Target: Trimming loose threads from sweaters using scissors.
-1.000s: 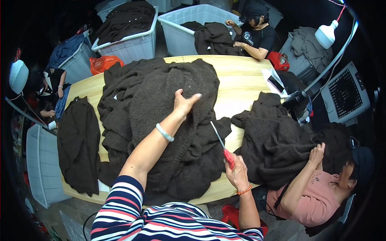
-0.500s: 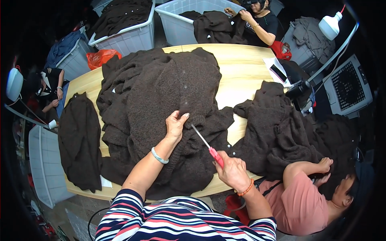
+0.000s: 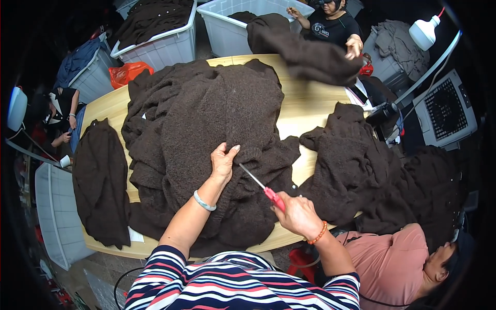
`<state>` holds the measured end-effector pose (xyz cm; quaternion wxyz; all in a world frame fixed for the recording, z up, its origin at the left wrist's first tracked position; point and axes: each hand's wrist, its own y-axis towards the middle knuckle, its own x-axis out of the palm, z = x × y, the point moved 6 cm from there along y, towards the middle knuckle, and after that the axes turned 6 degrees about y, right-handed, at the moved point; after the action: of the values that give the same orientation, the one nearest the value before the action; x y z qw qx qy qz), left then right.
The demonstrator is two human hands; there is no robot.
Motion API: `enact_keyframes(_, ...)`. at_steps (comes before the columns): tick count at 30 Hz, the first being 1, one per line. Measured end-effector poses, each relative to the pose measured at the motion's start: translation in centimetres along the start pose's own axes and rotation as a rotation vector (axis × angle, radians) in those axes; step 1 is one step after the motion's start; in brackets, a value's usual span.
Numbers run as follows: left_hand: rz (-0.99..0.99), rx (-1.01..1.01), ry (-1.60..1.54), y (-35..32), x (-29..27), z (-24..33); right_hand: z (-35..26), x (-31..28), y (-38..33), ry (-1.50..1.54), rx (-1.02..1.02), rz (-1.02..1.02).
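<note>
A dark brown knitted sweater [image 3: 206, 116] lies in a heap across the middle of the table. My left hand [image 3: 222, 164] is closed on its fabric, thumb and fingers pinching a bit of the knit. In my right hand [image 3: 298, 214] are scissors with a pinkish-red handle [image 3: 273, 198]. Their slim metal blades point up and left, with the tip at the knit just right of my left fingers. My fingers partly hide the handle.
More brown knitwear lies at the left [image 3: 101, 181] and right [image 3: 346, 160] of the wooden table [image 3: 106, 106]. Across it, a co-worker [image 3: 333, 28] handles a brown garment [image 3: 315, 57]; another in pink [image 3: 387, 258] is close at right. Grey bins [image 3: 170, 49] stand behind.
The scissors' tip has shifted slightly left, closer to my left fingers. Across the table, the co-worker has swung a brown garment rightward over the tabletop. The person in pink has leaned lower.
</note>
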<state>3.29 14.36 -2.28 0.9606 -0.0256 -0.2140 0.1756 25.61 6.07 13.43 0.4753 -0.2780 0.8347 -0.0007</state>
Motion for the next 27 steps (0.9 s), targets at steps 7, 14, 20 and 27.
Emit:
enact_keyframes(7, -0.017, -0.063, -0.044, 0.3, 0.3, 0.2, 0.0, -1.7, 2.0, 0.083, 0.02, 0.067)
enact_keyframes(14, -0.132, -0.2, 0.149, 0.5, 2.5, 4.0, 1.5, -0.7, 1.2, 0.186, -0.078, 0.073)
enact_keyframes(20, 0.098, -0.041, 0.267, 6.8, 4.2, 7.2, 1.7, -2.2, 2.1, 0.215, -0.119, 0.195)
enact_keyframes(27, 0.073, -0.029, 0.246, 11.9, 2.4, 4.1, 1.2, -4.2, 4.9, 0.14, -0.025, 0.173)
